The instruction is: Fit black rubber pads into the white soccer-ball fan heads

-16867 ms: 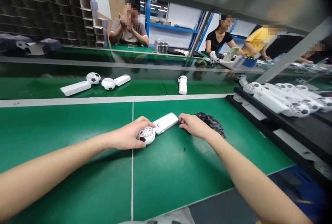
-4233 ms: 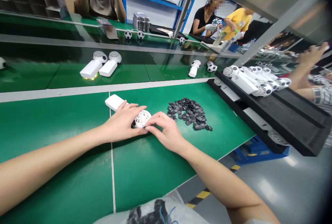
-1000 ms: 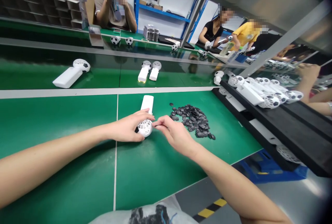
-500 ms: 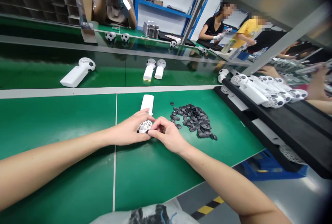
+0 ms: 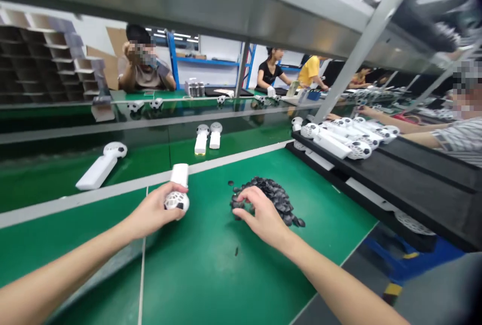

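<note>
My left hand (image 5: pixel 154 209) is closed round the ball-shaped head of a white handheld fan (image 5: pixel 181 175). The head has a white lattice and a black patch near my thumb, and the flat handle points away from me. At the near left edge of a heap of small black pieces (image 5: pixel 278 194), my right hand (image 5: pixel 261 214) has its thumb and fingers apart. Whether its fingertips touch any piece is unclear. One loose black piece (image 5: pixel 236 251) lies on the green table nearer to me.
Beyond the pale rail, a white fan (image 5: pixel 98 169) lies at left and two stand close together farther right. Black trays (image 5: pixel 414 174) bearing several fans overlap the table's right side. A grey post (image 5: pixel 371 38) rises behind them. Co-workers sit across the line and at right.
My right hand has left the fan's head and moved right to the black pieces. My left hand still holds the fan. The view has tilted upward.
</note>
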Action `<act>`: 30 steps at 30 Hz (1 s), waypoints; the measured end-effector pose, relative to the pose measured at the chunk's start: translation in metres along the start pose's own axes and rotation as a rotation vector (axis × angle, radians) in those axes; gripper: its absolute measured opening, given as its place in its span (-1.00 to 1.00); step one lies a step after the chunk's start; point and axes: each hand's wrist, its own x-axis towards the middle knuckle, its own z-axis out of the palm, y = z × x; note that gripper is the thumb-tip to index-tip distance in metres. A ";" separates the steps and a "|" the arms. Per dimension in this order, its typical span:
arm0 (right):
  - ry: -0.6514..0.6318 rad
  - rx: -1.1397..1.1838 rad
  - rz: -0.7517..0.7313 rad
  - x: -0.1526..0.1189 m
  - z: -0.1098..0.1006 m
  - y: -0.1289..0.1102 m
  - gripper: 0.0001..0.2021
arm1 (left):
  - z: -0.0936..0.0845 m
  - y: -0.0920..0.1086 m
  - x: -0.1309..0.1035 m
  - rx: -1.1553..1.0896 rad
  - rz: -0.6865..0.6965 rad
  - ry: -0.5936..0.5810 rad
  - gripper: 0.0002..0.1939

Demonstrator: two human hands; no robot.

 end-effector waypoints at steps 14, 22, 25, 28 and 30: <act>-0.052 -0.560 -0.089 -0.015 0.012 0.030 -0.91 | 0.021 0.045 0.225 0.750 0.072 0.372 -0.35; 0.013 -0.560 -0.186 -0.015 0.016 0.046 -0.87 | 0.069 0.060 0.282 0.791 -0.102 0.383 -0.52; -0.001 -0.497 -0.207 -0.013 0.013 0.046 -0.89 | 0.058 0.068 0.267 0.766 -0.074 0.382 -0.58; -0.038 -0.480 -0.238 -0.013 0.011 0.044 -0.90 | 0.036 0.079 0.224 0.742 0.028 0.343 -0.61; -0.054 -0.516 -0.262 -0.014 0.011 0.042 -0.86 | 0.022 0.080 0.177 0.743 0.137 0.311 -0.57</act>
